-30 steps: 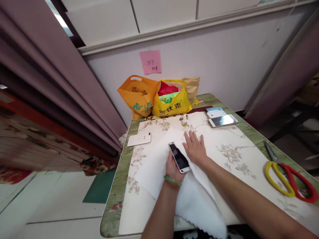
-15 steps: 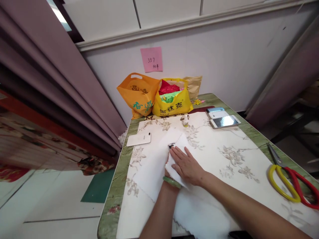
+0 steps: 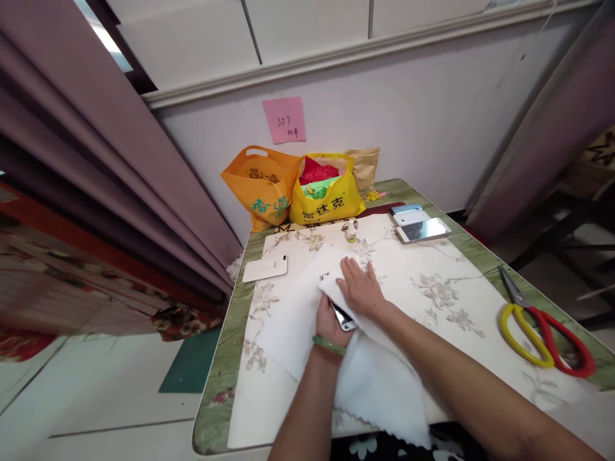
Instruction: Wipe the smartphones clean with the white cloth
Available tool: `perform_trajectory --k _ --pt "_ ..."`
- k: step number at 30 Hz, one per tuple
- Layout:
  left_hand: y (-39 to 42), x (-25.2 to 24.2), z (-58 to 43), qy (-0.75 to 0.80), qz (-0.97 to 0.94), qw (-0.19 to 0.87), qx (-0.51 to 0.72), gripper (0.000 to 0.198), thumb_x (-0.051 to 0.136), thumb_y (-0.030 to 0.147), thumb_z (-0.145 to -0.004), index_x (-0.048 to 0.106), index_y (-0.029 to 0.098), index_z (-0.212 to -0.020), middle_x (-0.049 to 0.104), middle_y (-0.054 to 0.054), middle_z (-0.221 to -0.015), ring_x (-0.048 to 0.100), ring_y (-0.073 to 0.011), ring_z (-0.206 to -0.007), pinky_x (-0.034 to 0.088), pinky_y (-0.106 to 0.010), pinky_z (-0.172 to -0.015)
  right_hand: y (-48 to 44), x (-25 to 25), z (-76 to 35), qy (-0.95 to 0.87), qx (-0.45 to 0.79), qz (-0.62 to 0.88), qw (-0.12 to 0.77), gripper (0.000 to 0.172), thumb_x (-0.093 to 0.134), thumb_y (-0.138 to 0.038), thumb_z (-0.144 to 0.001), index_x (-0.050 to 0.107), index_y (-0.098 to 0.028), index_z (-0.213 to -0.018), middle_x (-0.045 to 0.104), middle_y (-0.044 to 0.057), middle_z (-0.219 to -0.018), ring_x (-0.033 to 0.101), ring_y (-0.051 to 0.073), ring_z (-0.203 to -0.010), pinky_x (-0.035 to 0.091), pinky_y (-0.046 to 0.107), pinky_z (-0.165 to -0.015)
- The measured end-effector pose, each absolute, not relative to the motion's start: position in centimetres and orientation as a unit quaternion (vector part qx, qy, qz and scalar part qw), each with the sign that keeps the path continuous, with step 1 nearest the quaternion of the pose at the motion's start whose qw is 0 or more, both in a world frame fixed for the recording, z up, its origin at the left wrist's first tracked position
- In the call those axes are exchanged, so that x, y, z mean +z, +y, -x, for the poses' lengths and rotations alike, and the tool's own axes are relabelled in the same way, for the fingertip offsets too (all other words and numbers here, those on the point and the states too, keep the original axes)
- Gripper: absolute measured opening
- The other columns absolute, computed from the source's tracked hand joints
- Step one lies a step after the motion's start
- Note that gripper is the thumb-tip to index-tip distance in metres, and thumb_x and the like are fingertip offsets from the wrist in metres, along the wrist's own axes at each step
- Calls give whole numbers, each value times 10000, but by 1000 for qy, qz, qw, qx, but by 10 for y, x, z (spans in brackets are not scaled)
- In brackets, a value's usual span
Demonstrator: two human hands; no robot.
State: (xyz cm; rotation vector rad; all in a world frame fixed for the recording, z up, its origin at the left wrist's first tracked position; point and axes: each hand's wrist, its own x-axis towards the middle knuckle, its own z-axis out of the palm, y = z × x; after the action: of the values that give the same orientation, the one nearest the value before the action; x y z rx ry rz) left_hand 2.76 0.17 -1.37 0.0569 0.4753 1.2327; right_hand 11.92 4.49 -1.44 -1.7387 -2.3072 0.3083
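Observation:
My left hand [image 3: 331, 323], with a green bangle at the wrist, is wrapped round a smartphone [image 3: 343, 318] from below and its left side. The phone's dark, glossy screen shows near its lower end. A white, soft cloth [image 3: 384, 390] with a scalloped edge covers the upper part of the phone and spreads over the table towards me. On top of the cloth lies my right hand [image 3: 362, 288], flat, its fingers stretched out and slightly apart. A second white phone [image 3: 265, 268] rests to the left of my hands. Beyond them stands a small bottle-like item [image 3: 351, 232].
Several phones [image 3: 423, 230] lie stacked or overlapped at the right back. Scissors with yellow and red handles [image 3: 545, 339] lie near the right edge. An orange bag [image 3: 264, 189] and a yellow bag [image 3: 327, 205] stand against the wall. A floral sheet [image 3: 250, 410] covers the green table [image 3: 211, 410].
My right hand has slid up and away over the cloth, baring the phone's lower end in my left hand. The camera view has shifted a little.

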Motion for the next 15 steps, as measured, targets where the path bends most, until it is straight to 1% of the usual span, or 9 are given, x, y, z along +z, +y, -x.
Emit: perform_trajectory --k 4,9,12,15 --pt "0 -19 -23 242 16 786 569 454 443 432 -924 610 152 -1240 624 -99 -1283 497 -232 -1284 371 -375 -1104 16 -25 -142 -821 40 552 136 571 231 -383 -1001 240 -108 -1501 234 109 -1556 164 236 -1451 -8 545 -1158" --pt "-5 -20 -14 274 8 800 534 449 486 434 -905 646 105 -1167 628 -116 -1272 438 -243 -1332 317 -362 -1135 -25 -24 -143 -854 33 499 146 576 233 -378 -1005 157 -137 -1523 185 90 -1571 142 233 -1456 -14 543 -1163" --pt "-10 -22 -13 304 2 778 549 413 472 442 -902 667 163 -1135 567 -87 -1357 353 -216 -1387 282 -343 -1149 -32 -15 -129 -878 65 452 145 597 240 -419 -1003 137 -158 -1530 163 81 -1576 131 222 -1459 41 493 -1180" --pt "-12 -26 -17 325 -9 742 586 403 360 397 -936 640 265 -1194 464 -12 -1457 260 -170 -1428 261 -347 -1149 -20 -4 -115 -890 107 421 135 599 200 -455 -1005 155 -166 -1528 175 67 -1576 130 208 -1459 81 467 -1184"
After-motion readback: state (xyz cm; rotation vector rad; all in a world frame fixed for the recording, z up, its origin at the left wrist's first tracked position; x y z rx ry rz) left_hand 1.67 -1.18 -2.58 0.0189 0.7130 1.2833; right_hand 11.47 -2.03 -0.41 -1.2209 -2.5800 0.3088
